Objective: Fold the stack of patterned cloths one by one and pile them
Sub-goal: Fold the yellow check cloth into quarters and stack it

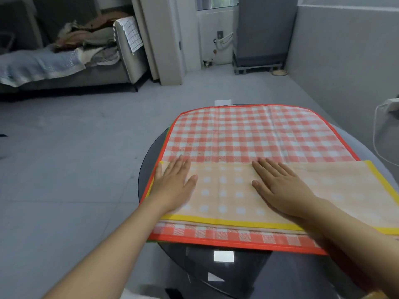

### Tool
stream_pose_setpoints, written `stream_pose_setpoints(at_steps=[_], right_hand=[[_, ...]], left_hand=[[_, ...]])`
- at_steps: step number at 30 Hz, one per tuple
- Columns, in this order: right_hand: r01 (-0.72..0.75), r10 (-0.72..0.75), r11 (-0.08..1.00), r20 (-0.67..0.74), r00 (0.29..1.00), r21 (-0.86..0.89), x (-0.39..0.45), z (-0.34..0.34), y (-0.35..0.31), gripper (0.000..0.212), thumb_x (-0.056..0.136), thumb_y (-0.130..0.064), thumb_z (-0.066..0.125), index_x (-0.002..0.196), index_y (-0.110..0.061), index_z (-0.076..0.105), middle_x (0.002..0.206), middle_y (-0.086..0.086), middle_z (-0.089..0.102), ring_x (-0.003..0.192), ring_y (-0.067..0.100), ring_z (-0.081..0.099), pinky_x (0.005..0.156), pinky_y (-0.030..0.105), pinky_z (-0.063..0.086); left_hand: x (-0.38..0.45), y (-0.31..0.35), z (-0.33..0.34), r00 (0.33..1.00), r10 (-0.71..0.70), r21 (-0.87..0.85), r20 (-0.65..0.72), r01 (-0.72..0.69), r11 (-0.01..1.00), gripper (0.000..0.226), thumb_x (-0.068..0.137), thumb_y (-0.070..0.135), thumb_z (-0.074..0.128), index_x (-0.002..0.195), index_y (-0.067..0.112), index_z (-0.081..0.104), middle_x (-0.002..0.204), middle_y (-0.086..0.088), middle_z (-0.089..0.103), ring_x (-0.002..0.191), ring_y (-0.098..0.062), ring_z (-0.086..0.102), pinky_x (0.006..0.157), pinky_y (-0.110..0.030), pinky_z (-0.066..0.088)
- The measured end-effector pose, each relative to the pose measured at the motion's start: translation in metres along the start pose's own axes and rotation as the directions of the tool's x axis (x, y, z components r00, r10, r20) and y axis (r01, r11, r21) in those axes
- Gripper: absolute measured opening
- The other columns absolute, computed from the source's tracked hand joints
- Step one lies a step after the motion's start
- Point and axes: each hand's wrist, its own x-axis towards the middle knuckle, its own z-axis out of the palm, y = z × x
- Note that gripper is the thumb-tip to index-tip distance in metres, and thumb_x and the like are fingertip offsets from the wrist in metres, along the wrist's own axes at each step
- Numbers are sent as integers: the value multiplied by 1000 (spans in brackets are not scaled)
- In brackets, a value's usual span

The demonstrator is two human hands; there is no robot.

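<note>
So far, 1 fold seems made: the yellow-edged cloth [226,190] lies doubled in the lower middle of the frame, on the red checked cloth [248,134] that tops the stack on the round dark table [149,160]. It is pressed flat by the left hand [172,186] and right hand [278,188], fingers straight, nothing grasped. No finished pile is seen. The cloth's right end is cut off, and the number of cloths beneath cannot be told.

Folded cloth [226,190] atop spread cloth [248,134] (near edge), on table [149,160].
</note>
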Motion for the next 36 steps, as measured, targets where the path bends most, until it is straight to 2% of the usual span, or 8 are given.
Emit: stream_pose_setpoints(at_steps=[4,9,14,18,22,25,29,36], right_hand=[[-2,-1,997,48,999,71,6,-13,-13,58,99,-40,27,150,-21,7,158,-1,1,146,18,-5,116,35,0],[191,-167,947,-113,980,259,12,-30,-49,46,95,-37,45,138,-24,41,144,-5,41,129,17,32,105,26,22],[184,-190,962,10,982,202,25,-20,-66,72,79,-69,46,140,-32,35,138,-5,37,124,18,29,104,34,23],[183,-194,972,63,979,145,25,-17,-66,84,75,-72,49,145,-34,22,141,-4,27,129,18,21,107,37,19],[185,-200,973,110,974,136,23,-19,-66,90,74,-73,48,147,-33,15,145,-6,21,131,19,17,109,39,17],[183,-200,973,125,972,140,23,-19,-66,94,72,-74,51,147,-33,13,146,-5,19,132,20,15,109,39,15],[183,-206,973,170,964,142,22,-19,-67,104,67,-76,55,148,-32,7,149,-5,12,136,21,9,112,40,11],[184,-210,975,249,945,125,14,-19,-70,113,65,-76,57,148,-31,-5,156,-6,-6,141,26,-7,115,44,1]], left_hand=[[4,-5,-14,1000,3,-83,27,-1,997,56,99,47,26,151,30,13,160,6,2,147,-11,-2,116,-42,-8],[8,-10,-37,998,-57,-129,-13,55,990,48,96,43,46,142,33,38,149,2,31,140,-17,23,117,-42,-1],[19,-15,-45,988,-141,-136,-70,130,982,57,77,53,67,127,29,52,134,-1,39,131,-23,30,114,-39,17],[24,-20,-47,973,-212,-249,-90,184,951,62,65,52,79,112,20,54,121,0,41,116,-20,40,94,-35,40],[23,-33,-52,954,-287,-550,-92,191,813,35,69,31,81,91,18,57,96,2,59,84,-15,57,62,-28,46],[19,-42,-58,956,-293,-713,14,215,667,30,76,18,78,99,16,60,93,0,66,83,-18,65,67,-31,54],[12,-51,-63,937,-312,-796,156,307,522,8,83,16,71,86,11,67,82,-5,71,66,-17,67,61,-25,53],[4,-64,-71,920,-242,-858,308,379,348,14,88,18,65,92,5,66,77,-5,73,68,-17,69,70,-28,55]])
